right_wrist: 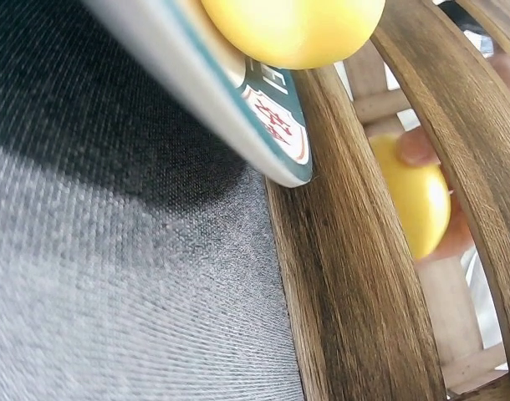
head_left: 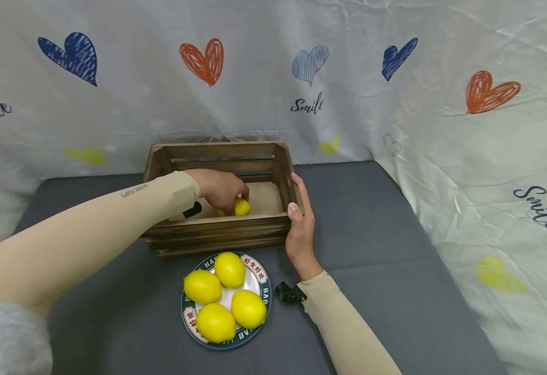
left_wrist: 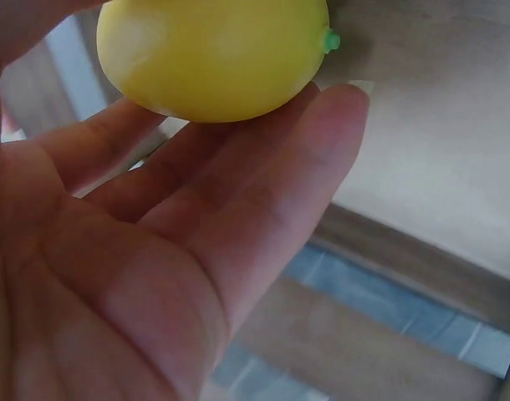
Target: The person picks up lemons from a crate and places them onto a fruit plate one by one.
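Inside a slatted wooden crate, my left hand reaches down and holds a yellow lemon with a green stem tip. Thumb and fingers lie on either side of this lemon in the left wrist view. Through the slats, the right wrist view shows the same lemon with fingertips on it. My right hand rests against the crate's right end, its fingers extended along the outside and its thumb at the front corner. The right wrist view does not show that hand.
A round plate with a dark green patterned rim stands close in front of the crate, bearing several lemons. Both are on a dark grey tabletop. White cloth printed with hearts hangs behind and at the right.
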The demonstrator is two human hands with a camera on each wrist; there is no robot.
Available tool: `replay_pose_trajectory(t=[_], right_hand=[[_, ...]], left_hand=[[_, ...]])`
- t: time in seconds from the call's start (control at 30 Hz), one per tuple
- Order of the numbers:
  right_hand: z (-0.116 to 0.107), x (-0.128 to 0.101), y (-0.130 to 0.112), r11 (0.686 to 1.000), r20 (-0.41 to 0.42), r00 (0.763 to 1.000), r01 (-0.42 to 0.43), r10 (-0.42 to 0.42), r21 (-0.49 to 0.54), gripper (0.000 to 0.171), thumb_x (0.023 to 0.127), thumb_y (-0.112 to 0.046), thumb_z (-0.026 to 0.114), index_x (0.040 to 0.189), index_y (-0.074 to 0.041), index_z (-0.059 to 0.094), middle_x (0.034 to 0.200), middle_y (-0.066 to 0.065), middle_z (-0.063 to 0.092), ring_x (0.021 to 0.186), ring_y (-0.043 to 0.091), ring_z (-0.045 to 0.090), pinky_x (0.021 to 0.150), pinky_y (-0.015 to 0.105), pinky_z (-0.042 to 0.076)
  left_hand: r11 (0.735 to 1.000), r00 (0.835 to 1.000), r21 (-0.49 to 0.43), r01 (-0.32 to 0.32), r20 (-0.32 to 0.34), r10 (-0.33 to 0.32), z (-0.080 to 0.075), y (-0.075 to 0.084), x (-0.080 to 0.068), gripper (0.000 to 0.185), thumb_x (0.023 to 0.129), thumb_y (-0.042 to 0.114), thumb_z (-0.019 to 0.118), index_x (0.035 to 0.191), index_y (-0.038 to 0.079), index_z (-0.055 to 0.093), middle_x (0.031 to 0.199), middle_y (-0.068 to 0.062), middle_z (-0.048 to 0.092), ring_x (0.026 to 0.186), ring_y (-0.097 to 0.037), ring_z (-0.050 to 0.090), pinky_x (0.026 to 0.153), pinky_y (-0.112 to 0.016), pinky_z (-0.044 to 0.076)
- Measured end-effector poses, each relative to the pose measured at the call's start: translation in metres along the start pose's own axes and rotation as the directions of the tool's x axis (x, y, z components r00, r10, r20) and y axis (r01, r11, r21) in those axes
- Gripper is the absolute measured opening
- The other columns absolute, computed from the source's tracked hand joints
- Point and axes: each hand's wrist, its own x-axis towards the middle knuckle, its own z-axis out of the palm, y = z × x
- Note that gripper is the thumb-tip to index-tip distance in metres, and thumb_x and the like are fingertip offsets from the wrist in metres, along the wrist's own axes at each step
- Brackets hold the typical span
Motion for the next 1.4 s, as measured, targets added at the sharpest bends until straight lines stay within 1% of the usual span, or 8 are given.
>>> replay_pose_trajectory(t=[0.43, 0.5, 0.6, 0.67, 0.77, 0.83, 1.03, 1.4], right_hand=[[-0.009, -0.007, 0.003, 1.0, -0.008, 1.0, -0.026, 0.025, -0.011, 0.071, 0.096, -0.046, 0.039, 0.166, -0.035, 0.042, 0.174, -0.01, 0.037, 0.154, 0.012, 0.036, 0.118, 0.048, 0.027], [-0.011, -0.007, 0.002, 1.0, -0.017, 1.0, -0.021, 0.021, -0.014, 0.07, 0.096, -0.044, 0.039, 0.166, -0.035, 0.042, 0.173, -0.01, 0.039, 0.124, 0.004, 0.052, 0.099, 0.036, 0.035], [-0.013, -0.007, 0.001, 1.0, -0.022, 1.0, -0.017, 0.017, -0.008, 0.07, 0.097, -0.04, 0.039, 0.166, -0.033, 0.043, 0.171, -0.008, 0.041, 0.078, 0.003, 0.037, 0.074, 0.029, 0.027], [-0.015, -0.008, 0.001, 1.0, -0.023, 1.0, -0.021, 0.02, -0.004, 0.069, 0.097, -0.039, 0.04, 0.166, -0.033, 0.043, 0.172, -0.006, 0.041, 0.077, 0.003, 0.037, 0.073, 0.031, 0.025], [-0.018, -0.009, 0.001, 1.0, -0.03, 0.999, -0.023, 0.024, 0.003, 0.069, 0.097, -0.038, 0.039, 0.166, -0.031, 0.043, 0.173, -0.006, 0.04, 0.12, 0.005, 0.055, 0.096, 0.034, 0.033], [-0.019, -0.01, 0.001, 1.0, -0.03, 0.999, -0.023, 0.023, 0.001, 0.069, 0.098, -0.038, 0.039, 0.166, -0.032, 0.043, 0.174, -0.008, 0.038, 0.148, 0.013, 0.042, 0.11, 0.042, 0.028], [-0.014, -0.006, 0.003, 1.0, -0.004, 1.0, -0.021, 0.021, 0.017, 0.068, 0.099, -0.04, 0.039, 0.167, -0.033, 0.041, 0.174, -0.01, 0.037, 0.149, 0.024, 0.042, 0.109, 0.043, 0.03], [0.002, -0.001, -0.003, 0.997, 0.025, 1.0, -0.004, 0.002, 0.072, 0.066, 0.101, -0.038, 0.04, 0.167, -0.034, 0.041, 0.174, -0.012, 0.037, 0.157, 0.014, 0.041, 0.131, 0.055, 0.023]], left_hand=[[0.999, 0.99, 0.0, -0.041, -0.134, 0.04, -0.013, 0.017, -0.044, 0.055, 0.093, 0.025, 0.081, 0.143, 0.012, 0.064, 0.128, -0.007, 0.071, 0.109, -0.026, 0.064, 0.103, -0.045, 0.056], [0.999, 0.986, 0.006, -0.046, -0.161, 0.046, -0.016, 0.022, -0.051, 0.054, 0.092, 0.024, 0.082, 0.142, 0.013, 0.065, 0.128, -0.006, 0.071, 0.109, -0.026, 0.064, 0.103, -0.046, 0.056], [0.999, 0.98, 0.01, -0.049, -0.194, 0.05, -0.02, 0.029, -0.062, 0.055, 0.092, 0.025, 0.083, 0.143, 0.015, 0.065, 0.129, -0.004, 0.071, 0.11, -0.025, 0.064, 0.104, -0.044, 0.057], [0.998, 0.975, 0.016, -0.06, -0.212, 0.062, -0.022, 0.034, -0.069, 0.056, 0.092, 0.026, 0.084, 0.143, 0.016, 0.064, 0.13, -0.003, 0.071, 0.11, -0.024, 0.065, 0.103, -0.043, 0.058], [0.996, 0.968, 0.033, -0.084, -0.236, 0.089, -0.026, 0.042, -0.079, 0.057, 0.093, 0.028, 0.083, 0.146, 0.016, 0.063, 0.132, -0.002, 0.07, 0.11, -0.022, 0.065, 0.101, -0.041, 0.058], [0.994, 0.96, 0.049, -0.098, -0.258, 0.107, -0.028, 0.047, -0.087, 0.058, 0.093, 0.028, 0.083, 0.146, 0.016, 0.063, 0.133, -0.002, 0.07, 0.109, -0.022, 0.065, 0.1, -0.041, 0.058], [0.99, 0.947, 0.075, -0.118, -0.291, 0.135, -0.029, 0.065, -0.111, 0.061, 0.092, 0.026, 0.085, 0.148, 0.016, 0.062, 0.137, -0.003, 0.069, 0.111, -0.022, 0.065, 0.102, -0.04, 0.059], [0.966, 0.945, 0.109, -0.236, -0.208, 0.254, -0.007, 0.104, -0.135, 0.061, 0.093, 0.023, 0.085, 0.149, 0.016, 0.062, 0.14, -0.002, 0.066, 0.111, -0.018, 0.063, 0.101, -0.037, 0.059]])
